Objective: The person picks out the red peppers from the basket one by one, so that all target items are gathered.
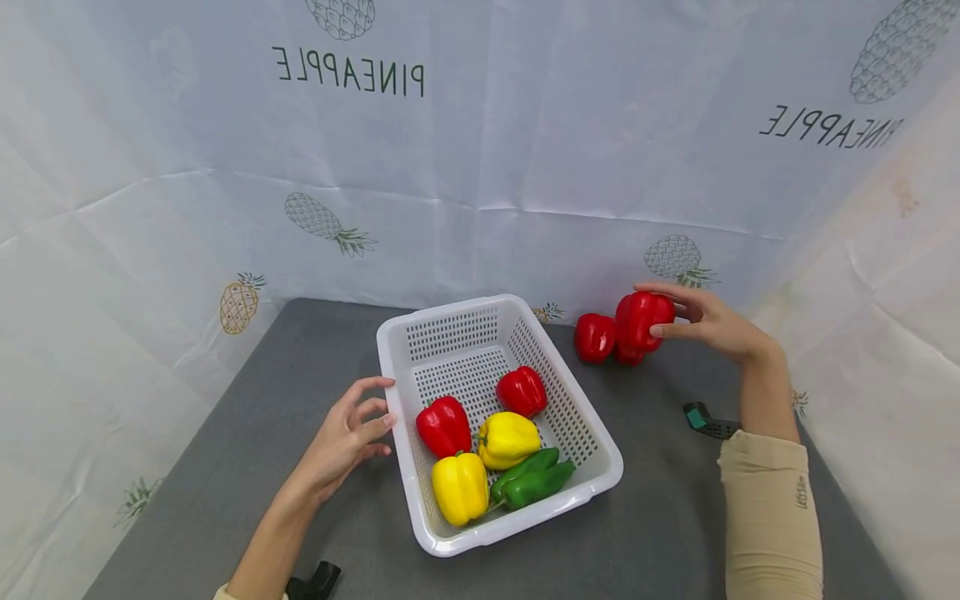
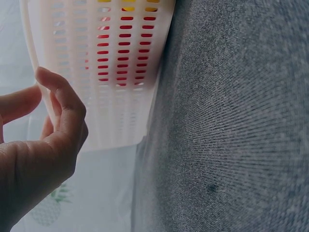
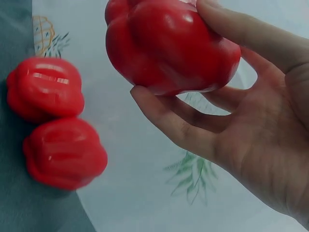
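Observation:
My right hand [image 1: 708, 325] holds a red bell pepper [image 1: 641, 321] between thumb and fingers, raised above the table. Below it, two more red bell peppers [image 3: 46, 89] lie side by side; the held one partly covers one of them in the head view. On the other side, my left hand [image 1: 348, 437] touches the left rim of a white perforated basket [image 1: 405, 467] with loosely bent fingers. Inside the basket are two red bell peppers [image 1: 444, 427], two yellow bell peppers [image 1: 460, 489] and green peppers [image 1: 536, 485], all toward its near half.
The grey tabletop [image 1: 660, 517] meets a white pineapple-print cloth [image 1: 480, 167] at the back and sides. A small black object with a green patch [image 1: 705, 420] shows beside the right forearm. Another black piece [image 1: 318, 581] is near the left wrist.

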The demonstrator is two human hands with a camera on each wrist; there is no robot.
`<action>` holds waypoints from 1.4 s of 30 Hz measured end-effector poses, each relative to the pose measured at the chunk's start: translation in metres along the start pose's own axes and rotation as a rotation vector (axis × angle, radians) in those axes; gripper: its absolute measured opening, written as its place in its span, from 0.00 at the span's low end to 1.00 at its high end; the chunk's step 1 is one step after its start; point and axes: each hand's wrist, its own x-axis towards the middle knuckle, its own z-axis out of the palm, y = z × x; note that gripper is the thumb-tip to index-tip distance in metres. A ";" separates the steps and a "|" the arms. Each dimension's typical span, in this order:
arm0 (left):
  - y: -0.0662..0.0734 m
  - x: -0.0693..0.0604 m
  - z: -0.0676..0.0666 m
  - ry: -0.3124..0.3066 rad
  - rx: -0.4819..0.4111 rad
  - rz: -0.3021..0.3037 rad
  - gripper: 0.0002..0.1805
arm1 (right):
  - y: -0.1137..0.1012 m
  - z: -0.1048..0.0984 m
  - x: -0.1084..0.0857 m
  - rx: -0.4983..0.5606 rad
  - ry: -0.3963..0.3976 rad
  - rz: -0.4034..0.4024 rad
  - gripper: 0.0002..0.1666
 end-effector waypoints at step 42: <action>0.001 0.000 0.001 -0.004 -0.015 -0.009 0.36 | 0.099 -0.019 -0.036 -0.030 0.076 0.346 0.41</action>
